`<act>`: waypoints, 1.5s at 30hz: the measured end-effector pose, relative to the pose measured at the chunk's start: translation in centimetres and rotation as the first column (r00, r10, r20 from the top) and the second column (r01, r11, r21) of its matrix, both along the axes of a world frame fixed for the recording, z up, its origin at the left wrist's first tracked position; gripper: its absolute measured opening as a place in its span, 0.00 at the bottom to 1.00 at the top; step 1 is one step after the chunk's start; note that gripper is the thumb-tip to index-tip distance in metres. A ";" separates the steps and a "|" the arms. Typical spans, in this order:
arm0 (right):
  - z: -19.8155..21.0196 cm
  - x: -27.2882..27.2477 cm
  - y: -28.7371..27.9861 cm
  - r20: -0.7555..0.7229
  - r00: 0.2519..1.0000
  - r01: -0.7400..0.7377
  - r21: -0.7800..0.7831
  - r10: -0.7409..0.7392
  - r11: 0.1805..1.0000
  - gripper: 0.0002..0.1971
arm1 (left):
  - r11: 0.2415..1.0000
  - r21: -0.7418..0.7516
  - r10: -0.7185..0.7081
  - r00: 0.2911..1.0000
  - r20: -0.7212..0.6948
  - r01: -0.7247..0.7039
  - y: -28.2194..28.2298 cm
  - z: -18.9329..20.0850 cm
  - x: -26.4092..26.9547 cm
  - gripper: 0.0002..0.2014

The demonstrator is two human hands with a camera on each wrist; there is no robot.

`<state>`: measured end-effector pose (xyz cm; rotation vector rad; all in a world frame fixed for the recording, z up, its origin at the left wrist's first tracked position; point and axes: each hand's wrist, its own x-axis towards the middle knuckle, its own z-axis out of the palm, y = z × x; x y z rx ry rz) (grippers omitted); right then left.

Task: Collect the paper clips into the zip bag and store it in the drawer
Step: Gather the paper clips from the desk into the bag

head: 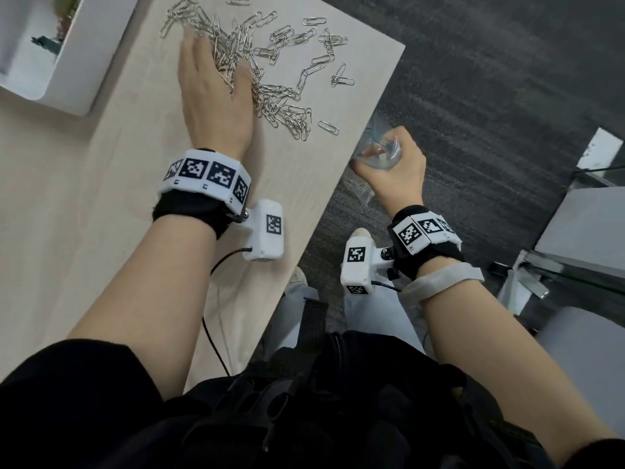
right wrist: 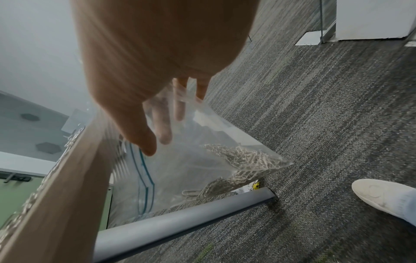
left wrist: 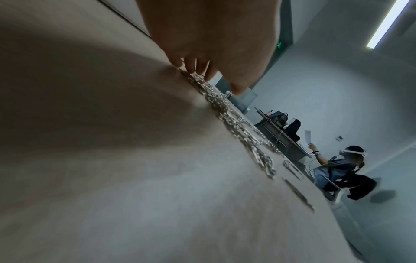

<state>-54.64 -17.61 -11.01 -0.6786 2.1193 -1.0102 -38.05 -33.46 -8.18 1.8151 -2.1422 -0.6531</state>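
Many silver paper clips (head: 270, 62) lie scattered on the pale wooden table (head: 84, 184). My left hand (head: 216, 82) lies flat on the pile, fingers straight, touching the clips (left wrist: 225, 105). My right hand (head: 389, 160) grips the mouth of a clear zip bag (head: 378, 154) just past the table's right edge, below the tabletop. In the right wrist view the zip bag (right wrist: 191, 160) hangs open from my fingers (right wrist: 162, 124) with a heap of paper clips (right wrist: 243, 160) in its bottom corner.
A white tray (head: 77, 62) stands at the table's far left corner. Grey carpet (head: 473, 79) lies to the right, with my shoe (right wrist: 382, 195) and a grey rail (right wrist: 180, 222) under the table. Another person (left wrist: 337, 169) sits in the background.
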 end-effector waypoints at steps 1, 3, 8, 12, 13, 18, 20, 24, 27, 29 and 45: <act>-0.1 0.0 -0.1 -0.001 1.000 -0.002 -0.001 0.002 1.000 0.15 | 0.999 -0.045 0.014 1.000 0.000 -0.014 -0.6 0.1 0.1 0.29; -0.3 -0.1 -0.2 -0.003 1.000 0.005 -0.004 -0.005 1.000 0.15 | 0.997 -0.080 -0.001 0.999 0.036 0.004 -2.1 0.3 0.2 0.29; -0.5 -0.4 -0.5 -0.015 1.000 0.015 -0.019 -0.016 1.000 0.14 | 0.997 -0.018 -0.069 0.985 0.158 0.073 -5.7 0.6 -0.5 0.30; -0.7 -0.6 -0.5 -0.013 1.000 0.028 -0.013 -0.028 1.000 0.14 | 0.992 0.081 -0.115 0.973 0.202 0.100 -6.4 0.4 -1.8 0.30; -0.8 -0.7 -0.5 -0.010 0.999 0.033 -0.010 -0.033 0.999 0.14 | 0.988 0.103 -0.133 0.968 0.212 0.113 -6.2 0.3 -2.0 0.30; -1.0 -1.0 -0.7 0.000 0.999 0.052 0.010 -0.052 0.999 0.15 | 0.972 0.110 -0.227 0.953 0.199 0.208 -3.6 -0.2 -2.4 0.29; -1.1 -1.0 -0.7 0.005 0.998 0.055 0.010 -0.055 0.998 0.15 | 0.976 0.079 -0.213 0.966 0.146 0.203 -3.3 -0.3 -2.3 0.29; -0.9 -1.1 -0.7 -0.010 0.999 0.047 0.002 -0.046 0.999 0.15 | 0.991 -0.077 -0.108 0.994 -0.007 0.108 -4.3 0.1 -2.2 0.25; -0.8 -1.3 -0.6 -0.025 0.999 0.026 -0.005 -0.026 1.000 0.16 | 0.990 -0.019 -0.137 0.986 0.094 0.140 -5.8 0.3 -2.9 0.27; -1.1 -1.5 -0.6 -0.025 0.999 0.020 0.002 -0.020 1.000 0.16 | 0.982 0.006 -0.186 0.974 0.128 0.187 -6.6 0.3 -3.4 0.27; -1.2 -1.9 -0.2 -0.004 1.000 0.020 0.028 -0.020 0.999 0.18 | 0.981 0.008 -0.195 0.980 0.040 0.195 -3.3 1.8 -4.0 0.11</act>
